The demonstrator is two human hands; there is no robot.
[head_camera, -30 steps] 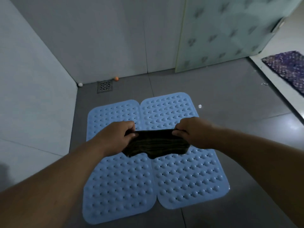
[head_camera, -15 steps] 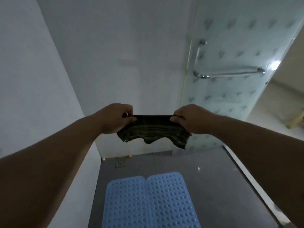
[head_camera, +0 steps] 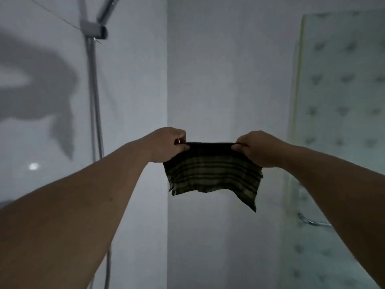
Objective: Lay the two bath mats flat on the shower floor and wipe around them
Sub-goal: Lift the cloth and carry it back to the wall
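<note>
A dark striped cloth (head_camera: 212, 176) hangs in the air in front of the shower's corner, stretched by its top edge between my two hands. My left hand (head_camera: 168, 143) pinches the cloth's upper left corner. My right hand (head_camera: 257, 148) pinches the upper right corner. Both arms reach forward at about chest height. The two bath mats and the floor are out of view.
A shower rail with its holder (head_camera: 93, 32) and hose runs down the white wall on the left. A frosted glass door (head_camera: 341, 122) with a metal handle (head_camera: 312, 222) stands on the right. White tiled walls meet in a corner behind the cloth.
The view has tilted up from the floor to the walls, so the blue mats have dropped out of sight. Both hands have kept their hold on the cloth and raised it.
</note>
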